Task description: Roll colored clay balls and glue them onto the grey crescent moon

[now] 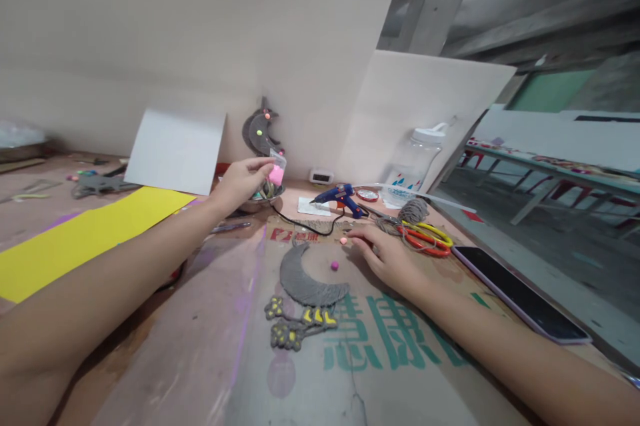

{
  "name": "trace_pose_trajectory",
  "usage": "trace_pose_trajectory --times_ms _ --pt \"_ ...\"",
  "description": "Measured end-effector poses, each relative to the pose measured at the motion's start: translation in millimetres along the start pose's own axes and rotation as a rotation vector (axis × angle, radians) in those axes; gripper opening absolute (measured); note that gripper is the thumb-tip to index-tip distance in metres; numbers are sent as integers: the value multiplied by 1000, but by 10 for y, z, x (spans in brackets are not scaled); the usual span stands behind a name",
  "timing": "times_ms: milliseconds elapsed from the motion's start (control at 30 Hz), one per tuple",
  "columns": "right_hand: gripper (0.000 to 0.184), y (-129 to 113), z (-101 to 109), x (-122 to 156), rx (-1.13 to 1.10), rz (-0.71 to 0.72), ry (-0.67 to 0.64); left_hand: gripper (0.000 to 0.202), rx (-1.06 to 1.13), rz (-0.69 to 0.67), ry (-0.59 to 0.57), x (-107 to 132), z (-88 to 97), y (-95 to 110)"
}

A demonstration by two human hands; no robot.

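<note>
My left hand (246, 181) is raised above a bowl (265, 203) of small items, pinching a small clear plastic bag (277, 173) with something pink inside. My right hand (383, 254) rests low over the cardboard, fingers apart; a small pale-pink ball (343, 240) lies at the fingertips, perhaps touching them. A purple ball (335, 266) sits just nearer to me. Beside it lies a grey yarn-wrapped crescent moon (307, 279). Below the moon are grey cord pieces with yellow fillings (300, 323), shaped like flowers and small forms.
A blue glue gun (340, 197) stands behind the cardboard (400, 386). To the right are orange-and-yellow-handled scissors (425, 239), grey yarn (414, 211), a phone (520, 293) and a bottle (413, 163). Yellow sheet (95, 233) lies left; a decorated moon (260, 129) leans behind.
</note>
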State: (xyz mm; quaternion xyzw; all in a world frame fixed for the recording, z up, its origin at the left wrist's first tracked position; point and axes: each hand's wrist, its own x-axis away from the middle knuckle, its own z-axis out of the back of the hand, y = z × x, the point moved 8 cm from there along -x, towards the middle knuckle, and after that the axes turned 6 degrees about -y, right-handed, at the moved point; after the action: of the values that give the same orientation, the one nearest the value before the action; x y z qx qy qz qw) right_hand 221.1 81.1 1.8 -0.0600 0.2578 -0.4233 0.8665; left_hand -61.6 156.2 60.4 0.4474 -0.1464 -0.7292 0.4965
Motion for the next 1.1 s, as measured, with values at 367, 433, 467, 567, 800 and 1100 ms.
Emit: trace_pose_trajectory --times_ms 367,433,467,567,800,1100 --pt "37 -54 130 10 -213 -129 54 31 370 -98 -186 636 -829 721" --pt "37 -67 157 7 -311 -159 64 33 353 -147 -226 763 -943 821" --pt "35 -79 169 2 -357 -171 67 33 345 -167 -236 812 -972 857" --pt "23 -149 194 -17 -424 -189 66 34 320 -198 -247 931 -991 910" --pt "14 -263 -2 27 -479 -169 -39 34 37 -305 -241 1003 -844 956" --pt "13 -243 -23 64 -363 -173 11 52 -934 -145 -332 787 -840 367"
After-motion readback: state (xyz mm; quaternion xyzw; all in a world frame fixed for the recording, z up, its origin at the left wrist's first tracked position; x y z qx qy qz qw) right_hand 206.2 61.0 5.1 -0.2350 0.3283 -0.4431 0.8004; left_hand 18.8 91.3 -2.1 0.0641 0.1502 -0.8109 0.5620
